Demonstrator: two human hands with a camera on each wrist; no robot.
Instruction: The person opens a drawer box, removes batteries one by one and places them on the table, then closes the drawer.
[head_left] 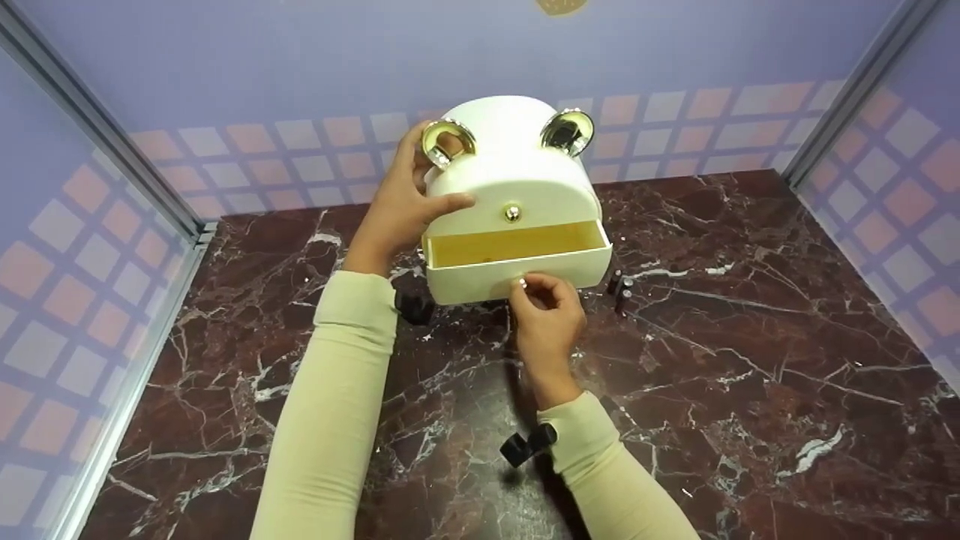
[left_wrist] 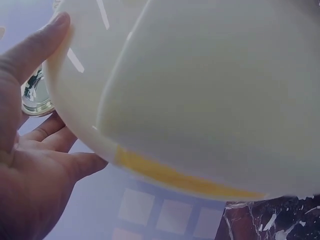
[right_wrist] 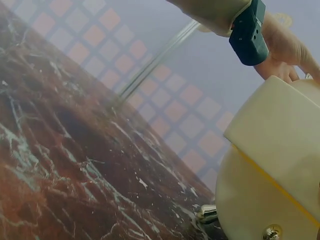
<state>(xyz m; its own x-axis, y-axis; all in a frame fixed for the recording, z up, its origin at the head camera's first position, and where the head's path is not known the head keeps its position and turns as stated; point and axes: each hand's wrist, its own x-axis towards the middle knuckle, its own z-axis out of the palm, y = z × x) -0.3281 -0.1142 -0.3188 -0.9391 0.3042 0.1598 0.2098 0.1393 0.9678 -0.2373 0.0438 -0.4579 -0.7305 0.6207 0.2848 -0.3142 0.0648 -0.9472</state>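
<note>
White box point(head_left: 517, 184) between two hands, drawer point(head_left: 472, 283) out

Right hand point(head_left: 551, 330): thumb and forefinger pinch the drawer's knob point(head_left: 523, 283). Left hand point(head_left: 401, 202): thumb on the front face, fingers parted round the side, close by an ear point(head_left: 466, 133).

Box straight ahead of the person, over the dark table point(head_left: 712, 420), checkered wall point(head_left: 315, 75) behind. Whether its base rests on the table: cannot tell. Drawer juts out below the upper knob point(head_left: 512, 214), yellow inside.

Handling, by judgement: hollow, likely plastic, so light for its bulk. Walls stiff; gloss probably slick under dry fingers. A light body would tend to slide along with its drawer, so a steadying hold matters. Best grip: curved side, thumb on the front, as the left hand has it. Ear looks thin, perhaps the first part to snap; poor handle. Knob small, room for fingertips only; straight pull suits it, sideways load might jam the drawer.

Views: head alone shows the pinch and looks down into the drawer. Left wrist shows the parted left fingers, mostly hidden from head. Right wrist catches the left wrist's dark camera point(right_wrist: 249, 42), but tells nothing of the pinch.
</note>
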